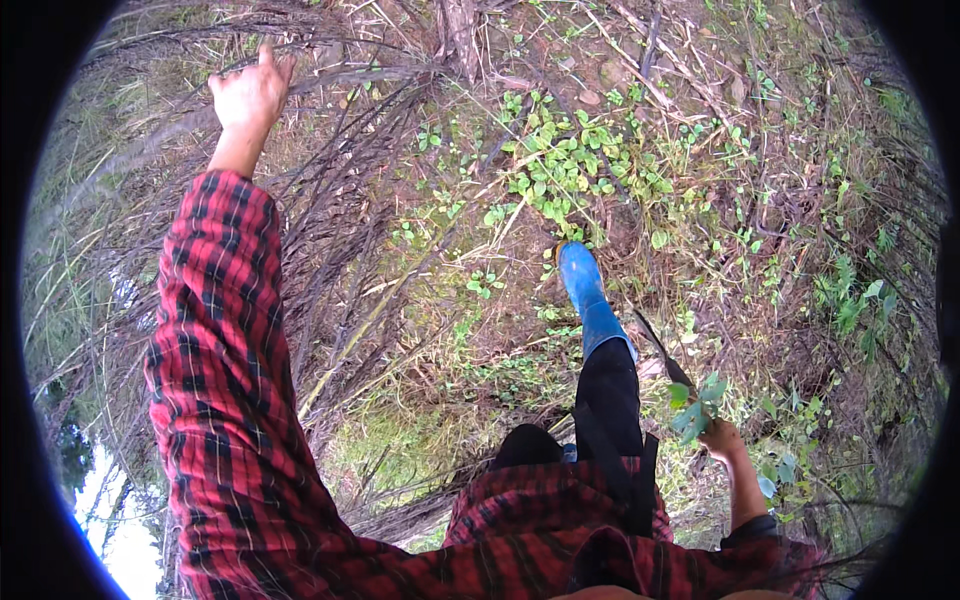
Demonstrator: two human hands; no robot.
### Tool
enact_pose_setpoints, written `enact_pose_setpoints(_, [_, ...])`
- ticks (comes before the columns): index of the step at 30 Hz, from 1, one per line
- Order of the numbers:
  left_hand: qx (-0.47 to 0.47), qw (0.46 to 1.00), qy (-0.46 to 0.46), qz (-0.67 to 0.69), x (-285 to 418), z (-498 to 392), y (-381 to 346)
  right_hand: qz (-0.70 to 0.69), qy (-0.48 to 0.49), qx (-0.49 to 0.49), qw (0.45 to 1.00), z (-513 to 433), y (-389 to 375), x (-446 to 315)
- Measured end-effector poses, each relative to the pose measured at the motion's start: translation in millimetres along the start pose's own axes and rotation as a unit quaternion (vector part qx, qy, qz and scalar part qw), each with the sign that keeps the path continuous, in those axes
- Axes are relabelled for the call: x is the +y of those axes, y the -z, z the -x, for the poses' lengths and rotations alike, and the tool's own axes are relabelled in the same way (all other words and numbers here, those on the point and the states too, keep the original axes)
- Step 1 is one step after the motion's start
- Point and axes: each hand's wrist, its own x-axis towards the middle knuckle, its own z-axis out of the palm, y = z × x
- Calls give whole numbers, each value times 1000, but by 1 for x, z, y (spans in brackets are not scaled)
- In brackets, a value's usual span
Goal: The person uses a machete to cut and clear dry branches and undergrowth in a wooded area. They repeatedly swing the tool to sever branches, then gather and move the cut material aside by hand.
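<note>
My left hand (251,90) is raised at the upper left among thin dark branches (337,142), its fingers partly spread. A branch passes by the fingers; whether they touch it, I cannot tell. Low on the right, my right hand (721,439) is closed around the lower end of a dark, long-bladed tool (671,364), perhaps a machete, whose blade points up and left. Green leaves (697,411) overlap the tool just above the fist and hide part of the grip.
A blue rubber boot (589,296) of mine stands on weedy ground. Low leafy plants (570,157) grow ahead of it. A tree trunk (457,34) rises at the top, with dry sticks (637,67) to its right. Dense brush lines the left side.
</note>
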Motion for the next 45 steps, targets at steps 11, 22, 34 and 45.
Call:
enact_pose_setpoints(11, [111, 968, 55, 218, 27, 124, -111, -316, 165, 219, 908, -70, 262, -276])
enact_pose_setpoints(22, [430, 831, -40, 351, 38, 132, -60, -41, 389, 312, 866, -127, 298, -499])
enact_pose_setpoints(34, [-25, 970, 211, 115, -52, 49, -127, -63, 458, 189, 866, -167, 212, -404])
enact_pose_setpoints(45, [-181, 919, 45, 346, 37, 200, -194, -250, 410, 1, 877, -216, 98, -359])
